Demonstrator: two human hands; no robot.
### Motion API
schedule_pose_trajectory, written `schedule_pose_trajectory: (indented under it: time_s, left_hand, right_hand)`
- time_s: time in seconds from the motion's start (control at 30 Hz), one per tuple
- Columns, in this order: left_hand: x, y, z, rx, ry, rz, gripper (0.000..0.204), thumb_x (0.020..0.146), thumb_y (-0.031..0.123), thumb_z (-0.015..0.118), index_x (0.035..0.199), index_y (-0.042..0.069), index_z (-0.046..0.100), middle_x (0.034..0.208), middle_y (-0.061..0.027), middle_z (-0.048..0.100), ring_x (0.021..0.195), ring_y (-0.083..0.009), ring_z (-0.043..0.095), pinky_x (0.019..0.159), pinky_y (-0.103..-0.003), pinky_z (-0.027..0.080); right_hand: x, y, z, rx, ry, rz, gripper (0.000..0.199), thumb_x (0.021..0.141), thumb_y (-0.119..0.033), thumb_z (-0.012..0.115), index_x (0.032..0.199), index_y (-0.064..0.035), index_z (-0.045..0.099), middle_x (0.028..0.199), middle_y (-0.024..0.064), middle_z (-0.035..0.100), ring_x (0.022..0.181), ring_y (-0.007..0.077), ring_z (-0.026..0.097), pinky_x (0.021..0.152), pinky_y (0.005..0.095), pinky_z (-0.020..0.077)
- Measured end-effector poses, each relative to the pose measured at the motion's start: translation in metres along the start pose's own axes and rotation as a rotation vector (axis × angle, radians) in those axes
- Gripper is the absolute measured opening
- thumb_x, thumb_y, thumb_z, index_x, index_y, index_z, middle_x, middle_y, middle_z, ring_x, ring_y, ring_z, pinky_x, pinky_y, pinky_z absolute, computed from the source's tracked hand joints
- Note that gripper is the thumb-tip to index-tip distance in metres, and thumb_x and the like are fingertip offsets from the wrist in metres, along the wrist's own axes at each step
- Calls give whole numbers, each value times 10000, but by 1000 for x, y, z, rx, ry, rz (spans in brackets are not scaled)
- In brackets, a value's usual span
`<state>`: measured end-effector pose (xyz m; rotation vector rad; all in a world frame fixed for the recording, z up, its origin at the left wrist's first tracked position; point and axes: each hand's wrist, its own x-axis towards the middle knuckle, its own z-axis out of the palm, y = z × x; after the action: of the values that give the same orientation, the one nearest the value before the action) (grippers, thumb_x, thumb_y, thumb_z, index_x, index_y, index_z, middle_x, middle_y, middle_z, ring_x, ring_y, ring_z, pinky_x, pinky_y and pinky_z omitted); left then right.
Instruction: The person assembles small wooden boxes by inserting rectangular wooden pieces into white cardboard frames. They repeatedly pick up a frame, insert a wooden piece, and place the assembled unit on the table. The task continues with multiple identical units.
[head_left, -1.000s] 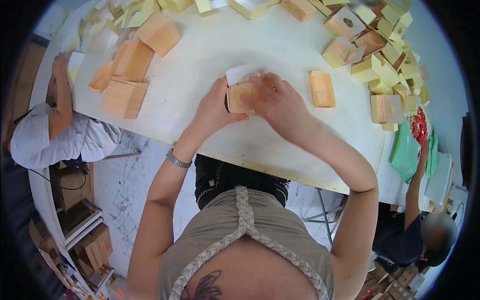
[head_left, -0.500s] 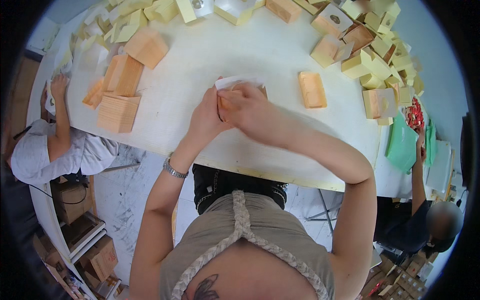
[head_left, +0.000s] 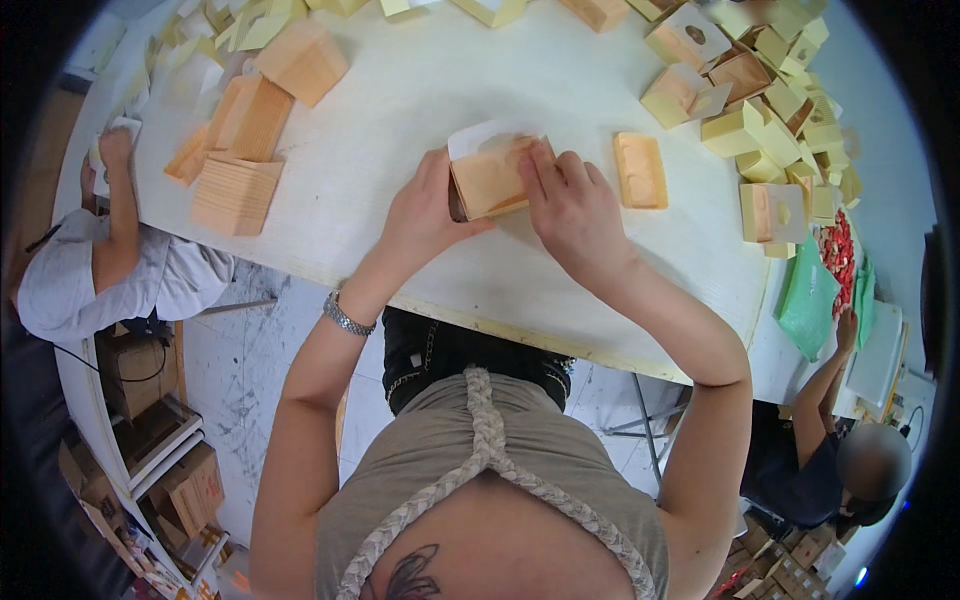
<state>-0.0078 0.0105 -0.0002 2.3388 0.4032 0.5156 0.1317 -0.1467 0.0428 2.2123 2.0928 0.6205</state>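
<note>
A small wood-coloured paper box (head_left: 490, 180) with a whitish flap along its far edge is between my hands, just above or on the white table. My left hand (head_left: 428, 208) grips its left side, with the thumb along the near edge. At the right end, the fingers of my right hand (head_left: 575, 205) are bunched together against the box's upper edge. A shallow orange tray (head_left: 641, 171) with moulded hollows lies on the table just right of my right hand.
Wood-grain boxes (head_left: 236, 195) stand at the left. Pale yellow boxes (head_left: 740, 130) are heaped at the right and along the far edge. One person (head_left: 110, 260) works at the far left; another (head_left: 800, 450) at the right reaches toward green bags (head_left: 808, 300) and small red pieces (head_left: 838, 250).
My right hand has moved right, from across the box to its right end, uncovering the box's near face. My left hand has opened out slightly along its left side.
</note>
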Motion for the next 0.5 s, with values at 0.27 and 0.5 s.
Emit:
schedule_pose_trajectory:
  time_s: [0.27,0.5]
  left_hand:
    - [-1,3,1,17,-8,-11,753,625,209,886,1179,28,408,1081,-168,537,955,-366,602,730,-419,523]
    - [-5,-2,3,-6,-21,-13,860,630,187,863,1332,40,390,1136,-170,538,977,-368,604,727,-424,538]
  right_hand:
    - [0,-17,-9,-213,-114,3,479,685,-107,645,1135,56,642,1256,214,600,903,231,545,703,295,482]
    - [11,-12,3,329,164,-140,416,685,-125,652,1066,41,671,1123,150,653,899,216,571,609,287,513]
